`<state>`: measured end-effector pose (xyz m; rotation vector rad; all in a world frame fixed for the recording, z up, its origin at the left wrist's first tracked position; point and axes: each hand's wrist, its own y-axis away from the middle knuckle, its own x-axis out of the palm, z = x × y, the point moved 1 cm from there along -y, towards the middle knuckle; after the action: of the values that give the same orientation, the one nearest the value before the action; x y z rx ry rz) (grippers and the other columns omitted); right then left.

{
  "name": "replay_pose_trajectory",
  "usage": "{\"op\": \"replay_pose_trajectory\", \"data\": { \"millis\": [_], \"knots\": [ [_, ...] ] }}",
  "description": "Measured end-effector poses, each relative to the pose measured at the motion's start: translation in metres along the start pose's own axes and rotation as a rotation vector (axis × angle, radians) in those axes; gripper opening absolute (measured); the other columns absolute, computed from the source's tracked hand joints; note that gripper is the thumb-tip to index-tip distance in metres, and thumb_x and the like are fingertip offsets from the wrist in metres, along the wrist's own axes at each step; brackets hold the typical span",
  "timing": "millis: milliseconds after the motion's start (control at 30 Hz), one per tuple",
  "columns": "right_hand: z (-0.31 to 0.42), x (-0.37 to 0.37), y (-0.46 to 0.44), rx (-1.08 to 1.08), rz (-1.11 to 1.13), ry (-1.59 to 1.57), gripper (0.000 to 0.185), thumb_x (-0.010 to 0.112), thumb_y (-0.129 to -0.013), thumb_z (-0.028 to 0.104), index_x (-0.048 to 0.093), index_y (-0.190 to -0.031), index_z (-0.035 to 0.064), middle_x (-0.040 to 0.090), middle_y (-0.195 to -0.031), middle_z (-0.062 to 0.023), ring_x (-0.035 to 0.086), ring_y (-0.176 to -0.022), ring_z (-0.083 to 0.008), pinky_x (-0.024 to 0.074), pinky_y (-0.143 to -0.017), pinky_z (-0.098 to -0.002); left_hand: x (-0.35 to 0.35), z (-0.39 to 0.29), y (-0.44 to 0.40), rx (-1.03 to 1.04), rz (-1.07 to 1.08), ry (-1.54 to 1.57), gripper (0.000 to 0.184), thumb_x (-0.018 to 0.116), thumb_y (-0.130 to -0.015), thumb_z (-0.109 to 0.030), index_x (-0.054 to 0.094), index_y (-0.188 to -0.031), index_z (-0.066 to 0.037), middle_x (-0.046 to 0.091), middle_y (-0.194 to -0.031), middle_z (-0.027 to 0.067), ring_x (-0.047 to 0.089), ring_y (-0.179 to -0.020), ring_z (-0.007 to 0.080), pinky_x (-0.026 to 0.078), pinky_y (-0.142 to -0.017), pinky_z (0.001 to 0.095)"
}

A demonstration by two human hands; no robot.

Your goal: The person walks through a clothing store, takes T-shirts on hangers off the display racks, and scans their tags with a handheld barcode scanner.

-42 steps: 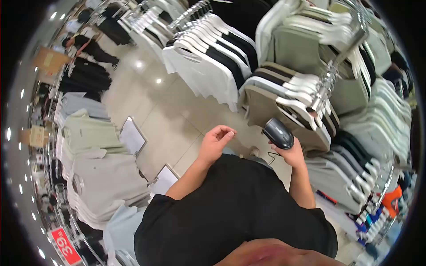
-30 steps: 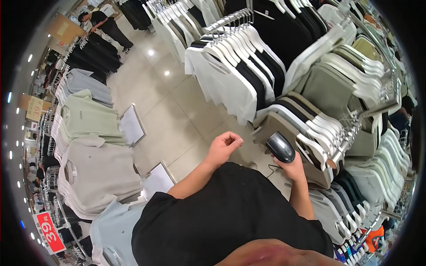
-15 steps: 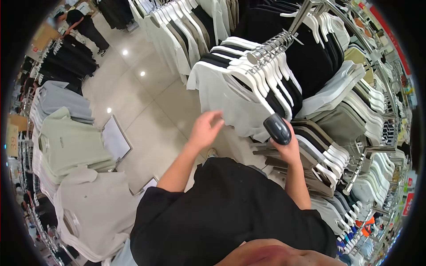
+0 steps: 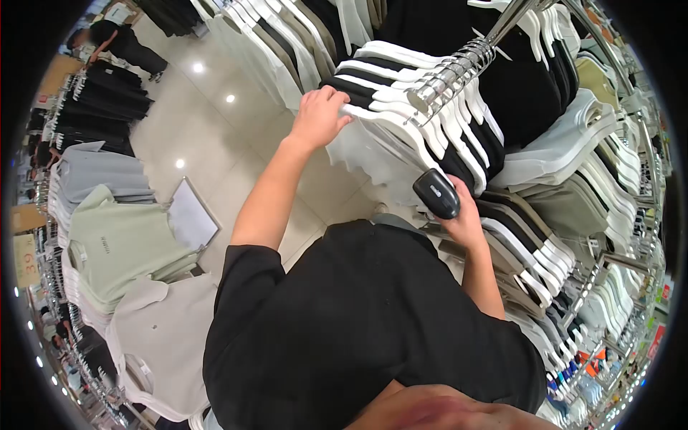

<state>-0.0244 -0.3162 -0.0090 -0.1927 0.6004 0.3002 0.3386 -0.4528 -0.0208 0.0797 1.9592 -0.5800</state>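
Note:
My right hand (image 4: 466,221) is closed around a black handheld barcode scanner (image 4: 436,194), its rounded top facing up. The scanner is close to the near end of a white hanger (image 4: 390,120). At the other end of that hanger my left hand (image 4: 317,118) has its fingers curled over the shoulder of the front shirt, a white T-shirt (image 4: 356,154). More white and black shirts hang behind it on white hangers, from a metal rail arm with a coiled spacer (image 4: 453,80).
Racks of folded-over brown and white shirts (image 4: 527,247) stand at the right. A green T-shirt (image 4: 122,233) and a beige T-shirt (image 4: 168,333) hang at the left. Tiled floor (image 4: 215,132) lies between, with a white board (image 4: 192,218). A person (image 4: 122,44) bends at a far rack.
My left hand has moved up and away from me, from the air onto the front shirt's shoulder. My right hand has shifted slightly left with the scanner.

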Motion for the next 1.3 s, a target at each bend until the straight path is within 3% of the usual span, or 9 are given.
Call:
{"op": "replay_pose_trajectory", "data": {
  "millis": [100,400,633,833,900,967,1133,1200,1300],
  "knots": [
    [-0.010,0.001,-0.007,0.019,-0.004,-0.020,0.043,0.076,-0.073,0.002,0.070,-0.115,-0.0003,0.063,-0.122,-0.0155,0.060,-0.117,-0.0349,0.0473,-0.102,-0.0397,-0.003,0.000,-0.010,-0.050,0.063,0.004,0.033,0.086,-0.077,-0.021,0.068,-0.103,-0.012,0.062,-0.105,0.0076,0.061,-0.106,0.0321,0.047,-0.093,0.0452],
    [-0.027,-0.001,-0.018,-0.088,-0.181,0.091,0.032,0.078,-0.068,0.005,0.070,-0.099,0.0007,0.063,-0.101,-0.0141,0.062,-0.095,-0.0336,0.0497,-0.085,-0.0379,-0.008,0.000,-0.032,0.203,0.185,0.117,0.031,0.083,-0.073,-0.011,0.065,-0.099,-0.008,0.063,-0.099,0.0106,0.063,-0.094,0.0349,0.050,-0.081,0.0453],
    [0.002,-0.004,-0.009,-0.073,-0.259,0.123,0.037,0.078,-0.062,0.007,0.071,-0.098,0.0023,0.062,-0.104,-0.0139,0.060,-0.100,-0.0353,0.0467,-0.089,-0.0412,-0.023,0.002,-0.039,0.360,0.140,0.258,0.031,0.082,-0.074,-0.011,0.065,-0.101,-0.009,0.066,-0.094,0.0070,0.064,-0.089,0.0323,0.050,-0.079,0.0424],
    [0.060,0.054,0.005,0.203,-0.325,0.080,0.036,0.079,-0.063,0.008,0.071,-0.097,0.0016,0.061,-0.108,-0.0140,0.056,-0.101,-0.0344,0.0456,-0.091,-0.0403,-0.032,0.054,-0.031,0.500,0.138,0.406,0.034,0.081,-0.075,-0.011,0.064,-0.104,-0.010,0.066,-0.091,0.0065,0.065,-0.087,0.0299,0.050,-0.079,0.0417],
    [0.094,0.074,-0.004,0.172,-0.332,0.196,0.032,0.075,-0.067,0.005,0.069,-0.098,0.0000,0.060,-0.105,-0.0120,0.057,-0.097,-0.0298,0.0456,-0.088,-0.0355,-0.037,0.074,-0.025,0.489,0.236,0.487,0.032,0.081,-0.071,-0.008,0.067,-0.099,-0.009,0.068,-0.092,0.0069,0.066,-0.090,0.0305,0.051,-0.079,0.0425],
    [0.114,0.096,-0.004,0.284,-0.345,0.153,0.035,0.080,-0.064,0.008,0.074,-0.098,0.0032,0.061,-0.106,-0.0116,0.055,-0.102,-0.0332,0.0441,-0.092,-0.0405,-0.042,0.096,-0.019,0.505,0.232,0.521,0.030,0.080,-0.076,-0.014,0.065,-0.101,-0.010,0.066,-0.091,0.0056,0.065,-0.087,0.0286,0.050,-0.079,0.0411],
    [0.160,0.113,-0.009,0.375,-0.356,0.145,0.034,0.080,-0.065,0.008,0.075,-0.098,0.0040,0.063,-0.104,-0.0087,0.056,-0.099,-0.0293,0.0451,-0.088,-0.0367,-0.076,0.114,-0.010,0.514,0.282,0.593,0.027,0.083,-0.076,-0.017,0.068,-0.097,-0.010,0.068,-0.089,0.0037,0.066,-0.086,0.0265,0.050,-0.078,0.0398],
    [0.171,0.115,-0.007,0.319,-0.360,0.158,0.024,0.077,-0.073,0.008,0.068,-0.095,0.0000,0.060,-0.100,-0.0065,0.058,-0.090,-0.0194,0.0460,-0.083,-0.0289,-0.091,0.119,-0.006,0.535,0.284,0.590,0.035,0.086,-0.069,-0.016,0.070,-0.099,-0.010,0.071,-0.095,0.0046,0.067,-0.090,0.0284,0.052,-0.081,0.0416],
    [0.180,0.114,0.004,0.283,-0.343,0.127,0.025,0.076,-0.075,0.006,0.067,-0.098,-0.0013,0.060,-0.101,-0.0052,0.057,-0.090,-0.0159,0.0457,-0.083,-0.0270,-0.117,0.116,0.001,0.584,0.136,0.602,0.035,0.086,-0.075,-0.023,0.070,-0.104,-0.010,0.070,-0.095,0.0037,0.066,-0.092,0.0273,0.051,-0.083,0.0398]
  ]
}}
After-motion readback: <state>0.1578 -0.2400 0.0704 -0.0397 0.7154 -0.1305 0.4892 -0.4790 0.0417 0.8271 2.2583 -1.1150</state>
